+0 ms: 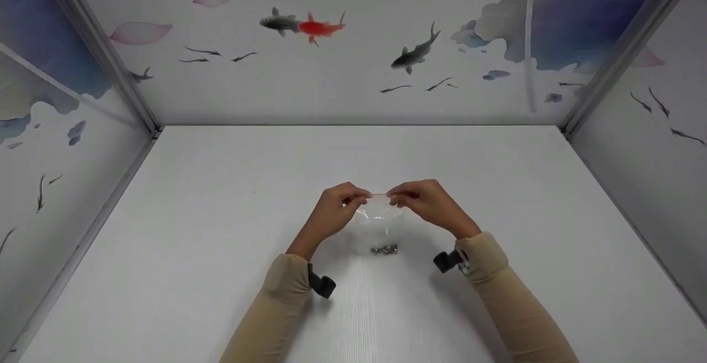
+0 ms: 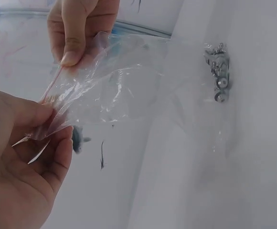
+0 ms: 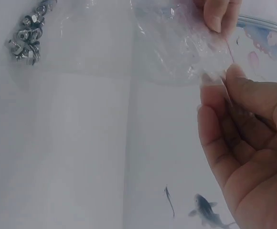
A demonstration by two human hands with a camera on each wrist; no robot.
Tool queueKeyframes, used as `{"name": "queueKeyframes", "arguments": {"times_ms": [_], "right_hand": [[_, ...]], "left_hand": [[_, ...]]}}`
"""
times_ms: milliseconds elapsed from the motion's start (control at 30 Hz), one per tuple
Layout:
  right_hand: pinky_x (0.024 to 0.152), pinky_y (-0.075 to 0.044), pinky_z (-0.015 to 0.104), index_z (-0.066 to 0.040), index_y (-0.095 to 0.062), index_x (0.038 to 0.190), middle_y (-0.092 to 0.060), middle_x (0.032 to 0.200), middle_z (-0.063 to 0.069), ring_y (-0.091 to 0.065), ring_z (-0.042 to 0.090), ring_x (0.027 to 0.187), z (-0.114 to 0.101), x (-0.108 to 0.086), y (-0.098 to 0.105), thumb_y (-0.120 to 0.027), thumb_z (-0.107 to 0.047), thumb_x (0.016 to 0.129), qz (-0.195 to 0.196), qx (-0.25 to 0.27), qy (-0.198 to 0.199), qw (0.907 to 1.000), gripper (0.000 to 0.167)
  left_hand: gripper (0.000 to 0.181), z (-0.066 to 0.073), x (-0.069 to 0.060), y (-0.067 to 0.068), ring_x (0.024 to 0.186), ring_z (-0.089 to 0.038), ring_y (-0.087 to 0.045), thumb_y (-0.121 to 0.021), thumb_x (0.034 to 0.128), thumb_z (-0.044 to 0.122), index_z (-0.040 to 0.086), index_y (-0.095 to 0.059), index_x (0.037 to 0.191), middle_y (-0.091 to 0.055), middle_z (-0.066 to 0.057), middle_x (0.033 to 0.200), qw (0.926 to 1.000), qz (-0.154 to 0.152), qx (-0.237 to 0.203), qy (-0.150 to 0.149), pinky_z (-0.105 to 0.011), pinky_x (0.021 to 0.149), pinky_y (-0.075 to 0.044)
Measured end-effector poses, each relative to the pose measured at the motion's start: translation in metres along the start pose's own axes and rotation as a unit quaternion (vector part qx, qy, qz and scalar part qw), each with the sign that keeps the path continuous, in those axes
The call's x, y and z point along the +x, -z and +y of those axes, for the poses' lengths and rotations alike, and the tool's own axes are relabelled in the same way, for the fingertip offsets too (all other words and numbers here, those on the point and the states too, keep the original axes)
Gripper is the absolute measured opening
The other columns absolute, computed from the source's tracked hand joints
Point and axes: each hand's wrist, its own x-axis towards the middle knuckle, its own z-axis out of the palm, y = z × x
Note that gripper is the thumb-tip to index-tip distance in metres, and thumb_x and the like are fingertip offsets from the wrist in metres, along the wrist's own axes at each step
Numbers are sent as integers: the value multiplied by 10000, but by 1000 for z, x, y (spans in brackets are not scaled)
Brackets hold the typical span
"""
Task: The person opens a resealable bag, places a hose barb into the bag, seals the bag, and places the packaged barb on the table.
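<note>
A clear plastic zip bag point(image 1: 378, 222) with a reddish strip along its top edge is stretched between both hands. The left hand point(image 1: 338, 207) pinches one top corner between thumb and fingers. At the opposite corner, the right hand point(image 1: 428, 203) pinches the bag the same way. Small shiny metal pieces point(image 1: 384, 249), which look like nuts or screws, lie gathered at the bag's bottom. In the left wrist view several of these metal pieces point(image 2: 218, 71) show through the film. The right wrist view shows the metal pieces point(image 3: 27, 34) heaped in a corner. Whether the zip is sealed, I cannot tell.
Below the hands is a white table point(image 1: 193, 230). A back wall point(image 1: 353, 87) with painted fish and side panels enclose it on three sides. Dark wrist cameras point(image 1: 322, 284) stick out from both beige sleeves point(image 1: 270, 308).
</note>
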Motion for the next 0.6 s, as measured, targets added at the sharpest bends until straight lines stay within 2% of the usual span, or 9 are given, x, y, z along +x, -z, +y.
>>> {"name": "queueKeyframes", "arguments": {"times_ms": [167,300,500,600], "right_hand": [[831,-547,371,10,-666,1184,-711,1061,160,-689,295,952,3,0,6,-536,13,955,-327,85,-4,9994,263],[838,-542,395,23,-644,1210,-700,1078,176,-677,317,970,6,4,4,-503,46,959,-352,18,-146,9993,289],[815,-544,368,-5,-651,1206,-697,1104,145,-679,282,931,13,12,-4,-565,-73,965,39,-236,-344,9991,265],[851,-532,406,-21,-614,1265,-668,1182,155,-664,288,978,19,13,-7,-555,-149,982,184,-260,-465,9984,316]], "left_hand": [[231,-3,2,2,928,-264,-667,-537,961,13,-11,-687,1135,-711,-122,983,9997,-97,64,227,-341,814,-523],[279,-8,5,1,993,-263,-669,-506,968,-7,-1,-651,1206,-713,-127,1057,9988,-61,130,464,-371,876,-519],[337,-19,9,-4,1047,-241,-633,-470,992,37,42,-578,1311,-649,-137,1220,9954,102,147,937,-390,916,-497],[402,-22,9,-4,1212,-265,-551,-472,1006,110,99,-485,1408,-528,-123,1395,9926,11,259,1186,-415,1021,-432]]}}
